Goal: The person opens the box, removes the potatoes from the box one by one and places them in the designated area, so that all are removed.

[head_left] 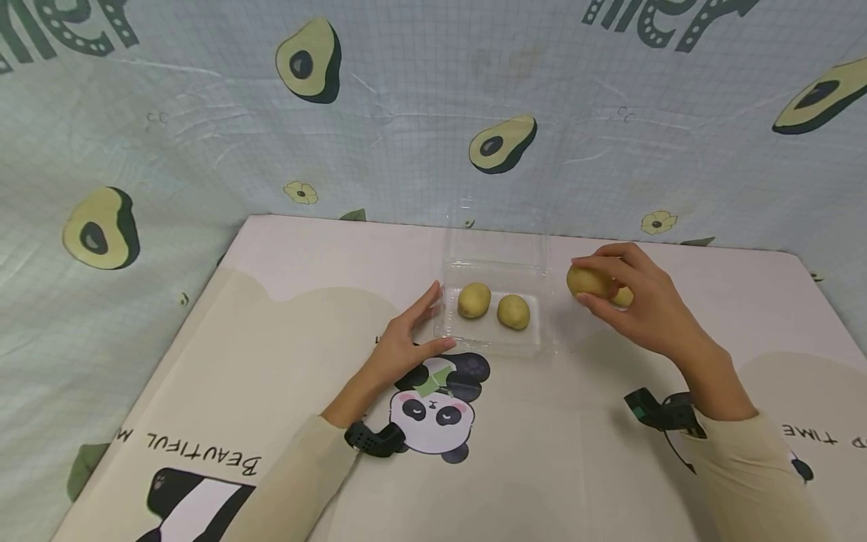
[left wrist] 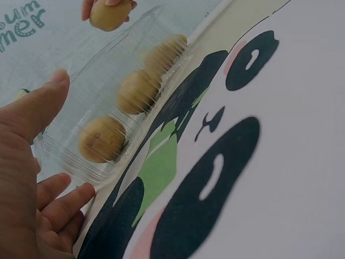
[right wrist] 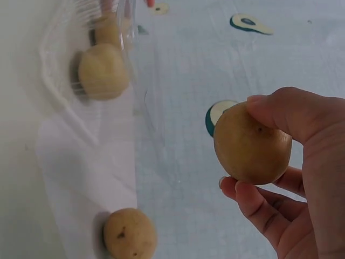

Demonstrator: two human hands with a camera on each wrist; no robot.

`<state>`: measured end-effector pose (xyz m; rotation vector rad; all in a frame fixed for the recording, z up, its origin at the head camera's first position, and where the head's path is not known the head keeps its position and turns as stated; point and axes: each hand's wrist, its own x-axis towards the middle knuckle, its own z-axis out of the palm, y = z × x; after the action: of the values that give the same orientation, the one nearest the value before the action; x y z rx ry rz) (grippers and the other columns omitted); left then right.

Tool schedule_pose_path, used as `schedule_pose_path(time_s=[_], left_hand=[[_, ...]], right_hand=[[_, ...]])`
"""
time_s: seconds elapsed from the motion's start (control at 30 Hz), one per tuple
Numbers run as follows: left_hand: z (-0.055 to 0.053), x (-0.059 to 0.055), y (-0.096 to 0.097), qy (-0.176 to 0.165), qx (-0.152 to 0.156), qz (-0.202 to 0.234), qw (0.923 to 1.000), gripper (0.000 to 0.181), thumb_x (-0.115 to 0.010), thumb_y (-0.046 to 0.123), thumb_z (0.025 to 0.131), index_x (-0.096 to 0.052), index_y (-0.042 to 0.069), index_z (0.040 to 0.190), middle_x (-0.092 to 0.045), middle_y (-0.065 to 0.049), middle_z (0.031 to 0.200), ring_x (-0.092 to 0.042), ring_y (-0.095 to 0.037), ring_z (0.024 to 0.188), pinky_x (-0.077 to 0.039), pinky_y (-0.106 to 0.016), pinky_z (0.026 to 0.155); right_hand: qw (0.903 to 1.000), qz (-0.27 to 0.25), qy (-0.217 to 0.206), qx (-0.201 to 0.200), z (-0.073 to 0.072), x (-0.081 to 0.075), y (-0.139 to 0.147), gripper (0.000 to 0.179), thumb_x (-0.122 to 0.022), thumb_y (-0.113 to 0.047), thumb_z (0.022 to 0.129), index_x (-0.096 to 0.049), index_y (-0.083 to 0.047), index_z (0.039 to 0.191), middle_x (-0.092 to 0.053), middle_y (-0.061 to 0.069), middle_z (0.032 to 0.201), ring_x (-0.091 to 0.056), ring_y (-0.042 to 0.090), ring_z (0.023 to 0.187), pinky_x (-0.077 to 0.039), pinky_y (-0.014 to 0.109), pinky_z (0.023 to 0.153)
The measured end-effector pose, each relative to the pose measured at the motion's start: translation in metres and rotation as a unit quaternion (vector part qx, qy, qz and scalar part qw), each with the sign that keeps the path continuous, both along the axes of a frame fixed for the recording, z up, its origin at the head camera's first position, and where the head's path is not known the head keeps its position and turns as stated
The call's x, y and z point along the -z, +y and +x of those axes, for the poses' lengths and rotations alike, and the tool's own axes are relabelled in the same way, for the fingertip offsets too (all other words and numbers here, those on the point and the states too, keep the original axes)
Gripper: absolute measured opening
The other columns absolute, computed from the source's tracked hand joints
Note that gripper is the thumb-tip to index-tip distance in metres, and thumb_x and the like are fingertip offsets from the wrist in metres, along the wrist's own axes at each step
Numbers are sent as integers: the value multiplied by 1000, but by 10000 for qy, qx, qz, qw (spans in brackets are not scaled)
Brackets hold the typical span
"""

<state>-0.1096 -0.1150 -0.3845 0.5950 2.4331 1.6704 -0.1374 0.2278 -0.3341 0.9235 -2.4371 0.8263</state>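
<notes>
A clear plastic container (head_left: 494, 348) with its lid (head_left: 497, 245) raised at the back holds two potatoes, the left one (head_left: 474, 300) and the right one (head_left: 513, 312). My left hand (head_left: 404, 340) is spread against the container's left side, its thumb by the front corner and its fingers along the wall. To the right of the container, my right hand (head_left: 640, 301) pinches a potato (right wrist: 252, 144) between thumb and fingers, held up off the table. Another potato (right wrist: 130, 234) lies on the table below that hand, partly hidden by it in the head view.
The table wears a light cover (head_left: 325, 256) printed with pandas and lettering. Behind it rises a wall sheet (head_left: 400, 98) with avocado prints, close to the container's raised lid. A black wrist camera (head_left: 660, 410) sits on the right forearm, another (head_left: 375, 439) on the left.
</notes>
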Motion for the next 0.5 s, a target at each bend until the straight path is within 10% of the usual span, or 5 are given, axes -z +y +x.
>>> schedule_pose_path(time_s=[0.27, 0.5], left_hand=[[0, 0, 1, 3, 11, 36, 10000, 81, -70, 6, 85, -23, 1, 151, -28, -15, 153, -38, -34, 134, -23, -48, 111], [-15, 37, -2, 63, -33, 19, 10000, 87, -73, 12, 84, -21, 12, 153, -26, -6, 155, -37, -27, 135, -22, -48, 112]], right_hand=[[9998, -54, 35, 168, 2, 3, 13, 57, -80, 10, 64, -66, -5, 118, -53, 14, 112, -47, 9, 82, -40, 18, 65], [9993, -161, 137, 315, 1, 6, 27, 53, -82, 5, 66, -67, -4, 116, -54, 14, 111, -48, 11, 85, -38, 15, 67]])
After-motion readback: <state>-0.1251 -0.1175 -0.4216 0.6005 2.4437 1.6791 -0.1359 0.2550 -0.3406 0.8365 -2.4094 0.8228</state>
